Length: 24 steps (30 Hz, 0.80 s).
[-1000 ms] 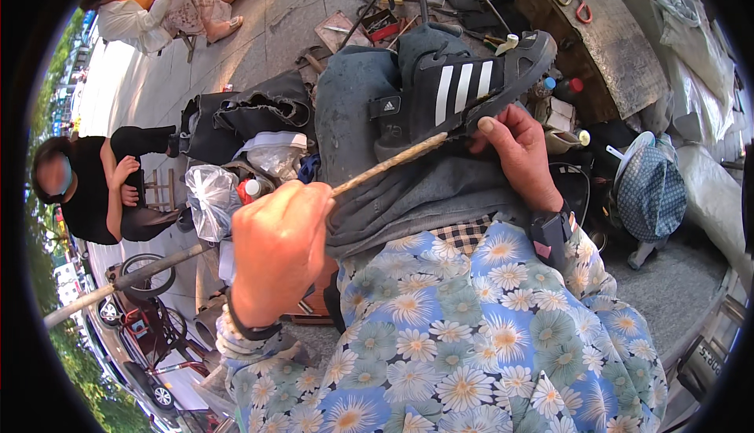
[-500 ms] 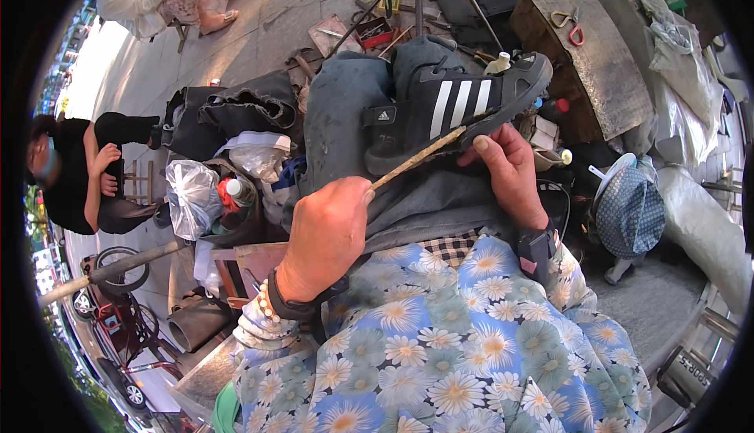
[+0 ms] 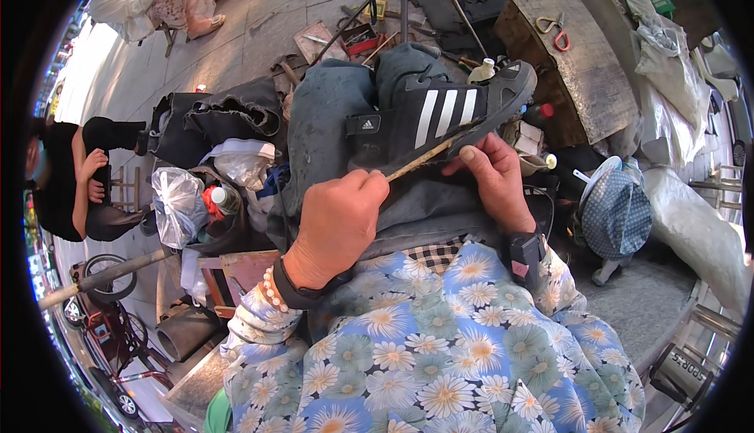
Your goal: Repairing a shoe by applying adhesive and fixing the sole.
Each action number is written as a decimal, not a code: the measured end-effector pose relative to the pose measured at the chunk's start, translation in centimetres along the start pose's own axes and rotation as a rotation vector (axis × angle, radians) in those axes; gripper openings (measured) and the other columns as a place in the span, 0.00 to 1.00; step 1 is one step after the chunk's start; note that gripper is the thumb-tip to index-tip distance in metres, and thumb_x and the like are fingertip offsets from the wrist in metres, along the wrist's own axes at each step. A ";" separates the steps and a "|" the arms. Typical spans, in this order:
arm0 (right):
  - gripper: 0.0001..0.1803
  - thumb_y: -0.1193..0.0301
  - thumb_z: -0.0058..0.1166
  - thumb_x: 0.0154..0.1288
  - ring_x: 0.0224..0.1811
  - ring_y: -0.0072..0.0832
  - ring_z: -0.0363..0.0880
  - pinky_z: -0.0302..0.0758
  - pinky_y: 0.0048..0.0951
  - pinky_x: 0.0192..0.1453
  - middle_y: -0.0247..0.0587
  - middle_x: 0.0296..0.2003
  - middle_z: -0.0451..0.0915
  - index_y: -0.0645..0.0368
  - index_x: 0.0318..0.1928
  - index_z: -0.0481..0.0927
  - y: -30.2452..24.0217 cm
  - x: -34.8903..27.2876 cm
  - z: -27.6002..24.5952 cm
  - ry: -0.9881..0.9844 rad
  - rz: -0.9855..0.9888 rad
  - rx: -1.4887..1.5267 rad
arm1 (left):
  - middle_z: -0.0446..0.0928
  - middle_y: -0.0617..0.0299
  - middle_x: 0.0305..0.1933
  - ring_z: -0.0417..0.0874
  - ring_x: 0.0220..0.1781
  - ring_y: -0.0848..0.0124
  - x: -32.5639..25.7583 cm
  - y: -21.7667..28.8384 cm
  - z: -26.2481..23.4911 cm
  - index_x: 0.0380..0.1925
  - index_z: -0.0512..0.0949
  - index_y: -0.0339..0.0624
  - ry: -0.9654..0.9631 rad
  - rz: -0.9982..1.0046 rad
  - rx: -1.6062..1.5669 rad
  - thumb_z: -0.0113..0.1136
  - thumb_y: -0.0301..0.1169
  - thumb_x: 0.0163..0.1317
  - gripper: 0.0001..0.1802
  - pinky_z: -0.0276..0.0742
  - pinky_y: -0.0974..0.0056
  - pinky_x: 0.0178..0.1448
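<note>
shoe [image 3: 440, 115] | black, three white stripes (side up) | thick grey sole

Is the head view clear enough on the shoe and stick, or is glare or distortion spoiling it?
Head view: shoe, stick and both hands are sharp and evenly lit; pavement at far left is blown out by sun; fisheye bends edges near the rim; black corners.

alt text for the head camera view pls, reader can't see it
A person's left hand holds a thin stick against the sole edge of a black striped shoe resting on their lap, steadied by the right hand. Tools, bags and a wooden box lie around.
</note>
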State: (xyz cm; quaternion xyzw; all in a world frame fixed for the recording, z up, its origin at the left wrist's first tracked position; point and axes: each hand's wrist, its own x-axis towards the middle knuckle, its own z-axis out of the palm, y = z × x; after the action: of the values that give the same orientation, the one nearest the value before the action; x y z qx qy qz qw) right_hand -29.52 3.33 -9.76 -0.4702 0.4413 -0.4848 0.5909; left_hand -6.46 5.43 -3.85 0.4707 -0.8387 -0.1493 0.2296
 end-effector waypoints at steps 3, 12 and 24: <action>0.07 0.71 0.52 0.67 0.33 0.22 0.80 0.73 0.23 0.44 0.36 0.30 0.80 0.64 0.37 0.75 0.4 -0.3 0.1 0.018 -0.013 0.021 | 0.68 0.56 0.21 0.76 0.23 0.58 -0.6 -0.1 -0.2 0.31 0.77 0.36 0.032 0.038 0.061 0.59 0.18 0.49 0.07 0.69 0.60 0.24; 0.07 0.72 0.53 0.67 0.31 0.21 0.79 0.74 0.21 0.40 0.36 0.30 0.79 0.64 0.36 0.75 0.6 -0.2 0.2 0.019 -0.017 0.053 | 0.68 0.56 0.20 0.74 0.19 0.58 -2.9 -0.3 -4.1 0.32 0.77 0.34 -0.043 0.026 0.162 0.58 0.16 0.49 0.08 0.67 0.61 0.23; 0.07 0.72 0.56 0.65 0.29 0.21 0.79 0.75 0.21 0.35 0.35 0.30 0.79 0.65 0.35 0.75 0.6 -0.1 0.5 0.030 -0.023 0.051 | 0.76 0.47 0.27 0.79 0.27 0.51 -1.6 1.4 -1.4 0.36 0.76 0.30 0.054 -0.114 -0.167 0.55 0.17 0.55 0.08 0.73 0.60 0.30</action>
State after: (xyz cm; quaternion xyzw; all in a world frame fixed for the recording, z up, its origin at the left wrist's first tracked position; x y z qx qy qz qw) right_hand -28.95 3.56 -10.31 -0.4528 0.4321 -0.5095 0.5904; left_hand -6.00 7.45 -2.42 0.5007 -0.7888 -0.2185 0.2816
